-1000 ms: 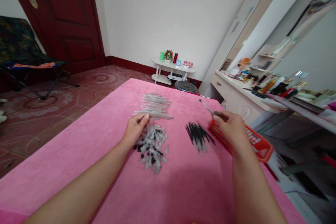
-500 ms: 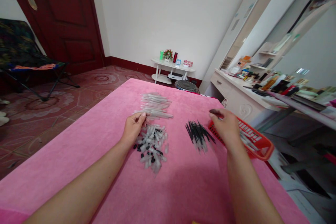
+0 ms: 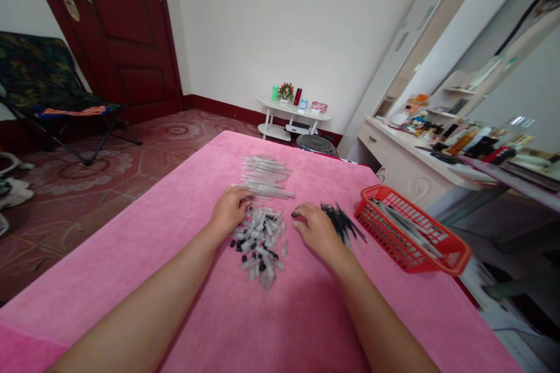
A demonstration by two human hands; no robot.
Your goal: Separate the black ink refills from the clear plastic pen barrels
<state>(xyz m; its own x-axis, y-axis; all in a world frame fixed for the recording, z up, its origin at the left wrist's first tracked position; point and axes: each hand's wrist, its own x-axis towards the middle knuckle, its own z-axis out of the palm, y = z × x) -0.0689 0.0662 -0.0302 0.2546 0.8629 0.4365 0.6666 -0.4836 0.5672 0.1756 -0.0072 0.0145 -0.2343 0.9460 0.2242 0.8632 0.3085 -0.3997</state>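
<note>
My left hand (image 3: 228, 210) rests at the upper left edge of a loose heap of small translucent and black pen caps (image 3: 258, 236). Its fingers are curled in, and whatever they grip is too small to make out. Just beyond it lies a row of whitish, translucent pen barrels (image 3: 266, 176). To the right of the heap, my right hand (image 3: 318, 230) hovers with thumb and fingers apart and nothing between them. Partly behind that hand is a bundle of thin black pen refills (image 3: 343, 222) with pale ends.
A red plastic basket (image 3: 411, 233) holding long grey-white sticks stands at the right edge of the pink-covered table (image 3: 271, 332). Further right is a dresser (image 3: 394, 157) crowded with bottles. A low white stand (image 3: 271, 108) is by the far wall, and a folding chair (image 3: 56, 93) is at left.
My right hand has moved left, from beside the red basket to between the refills and the caps. My left hand stays near the caps. The view has shifted slightly.
</note>
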